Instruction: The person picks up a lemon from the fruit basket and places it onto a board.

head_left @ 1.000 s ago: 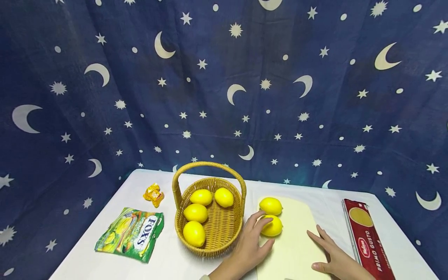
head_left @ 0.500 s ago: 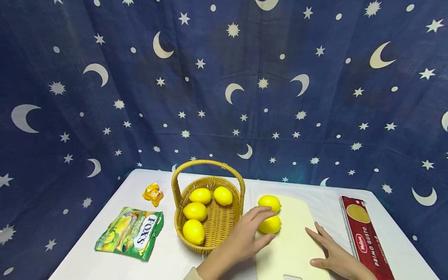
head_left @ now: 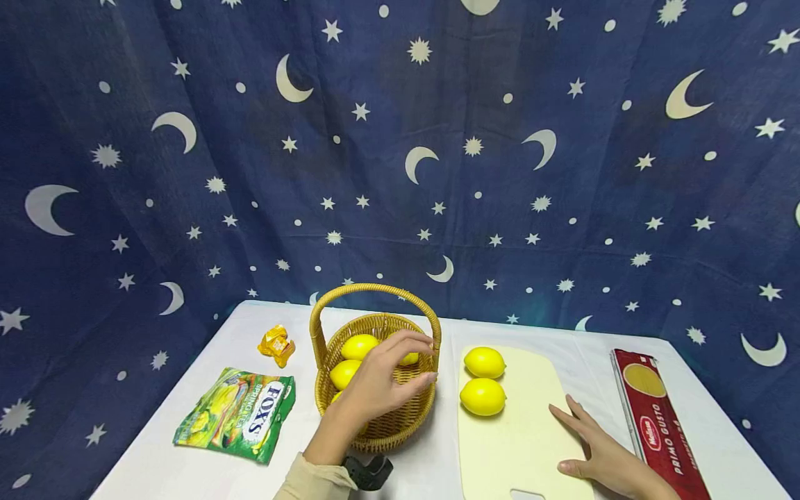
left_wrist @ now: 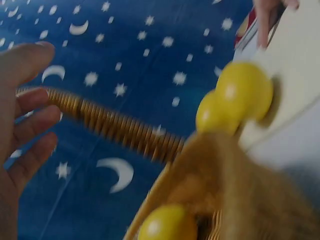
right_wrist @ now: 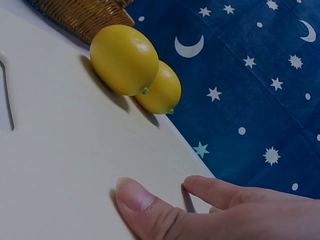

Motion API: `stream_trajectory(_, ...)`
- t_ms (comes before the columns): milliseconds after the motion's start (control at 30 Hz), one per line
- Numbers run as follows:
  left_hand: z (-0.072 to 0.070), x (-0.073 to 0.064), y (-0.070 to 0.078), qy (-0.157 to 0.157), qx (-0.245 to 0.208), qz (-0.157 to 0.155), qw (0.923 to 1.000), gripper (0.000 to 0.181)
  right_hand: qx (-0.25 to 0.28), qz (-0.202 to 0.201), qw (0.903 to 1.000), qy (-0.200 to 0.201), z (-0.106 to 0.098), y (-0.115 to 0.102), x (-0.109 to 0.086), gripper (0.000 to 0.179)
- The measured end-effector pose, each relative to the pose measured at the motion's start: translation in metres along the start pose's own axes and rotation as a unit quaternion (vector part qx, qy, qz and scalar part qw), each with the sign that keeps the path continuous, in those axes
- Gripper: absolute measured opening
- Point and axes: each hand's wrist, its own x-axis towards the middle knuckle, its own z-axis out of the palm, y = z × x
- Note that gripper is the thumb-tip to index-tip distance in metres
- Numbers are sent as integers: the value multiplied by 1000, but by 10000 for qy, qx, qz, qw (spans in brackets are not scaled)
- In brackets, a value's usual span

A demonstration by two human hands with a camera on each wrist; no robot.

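Above the wicker basket (head_left: 409,418), the left hand (head_left: 378,380) is hanging with its thumb and fingers apart, gripping nothing; its fingertips are lying so near the handle (head_left: 375,287) that I'm failing to tell whether they're touching it. Beneath, the basket lemons (head_left: 360,346) are sitting partly hidden by that hand. If the fingers or the black band (head_left: 369,472) at the wrist were catching on the wicker, I'd be expecting the basket to tip and its load to spill.

Across to the right, the nearer lemon (head_left: 482,397) and the farther lemon (head_left: 485,362) are resting close together on the pale board (head_left: 519,444), near its left edge. The right hand (head_left: 600,448) is lying at the opposite edge, fingers spread, clamping nothing that I'm seeing. By my judgement, a jolt there could be setting both lemons rolling, since nothing is fencing them off from the counter (head_left: 200,479).
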Motion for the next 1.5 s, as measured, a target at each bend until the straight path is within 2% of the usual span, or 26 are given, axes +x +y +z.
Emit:
stream_trajectory(67,-4,-2,-11,159,-22,-78,9998,27,-24,17,10000,-1,-1,1,0,97)
stream_trajectory(133,-7,-5,-21,277,-26,-288,9992,33,-47,42,10000,-5,-2,1,1,97)
stream_trajectory(267,-7,-12,-37,295,-50,-966,9949,61,-86,101,9999,16,-3,1,2,98)
stream_trajectory(400,-1,-18,-46,-50,-246,-1723,9847,85,-112,81,9999,42,-4,0,3,97)
stream_trajectory(600,5,-22,-52,-556,-551,-2373,9683,105,-201,107,9997,81,-5,-2,4,98)
stream_trajectory(733,8,-25,-53,-953,-724,-2529,9601,115,-260,323,9991,29,-2,-1,6,101)
stream_trajectory(833,8,-28,-53,-1203,-788,-2621,9543,119,-167,314,9994,-47,1,0,6,101)
stream_trajectory(1067,8,-30,-52,-1519,-896,-2783,9442,118,-31,267,9996,-112,3,4,7,99)
stream_trajectory(1233,9,-30,-50,-1693,-654,-2795,9428,114,-97,345,9994,-37,5,3,8,101)
stream_trajectory(1400,14,-30,-49,-1911,-213,-2615,9459,112,-57,372,9993,10,5,2,9,101)
stream_trajectory(1500,16,-29,-49,-1939,8,-2529,9479,110,-37,404,9992,13,4,1,9,101)
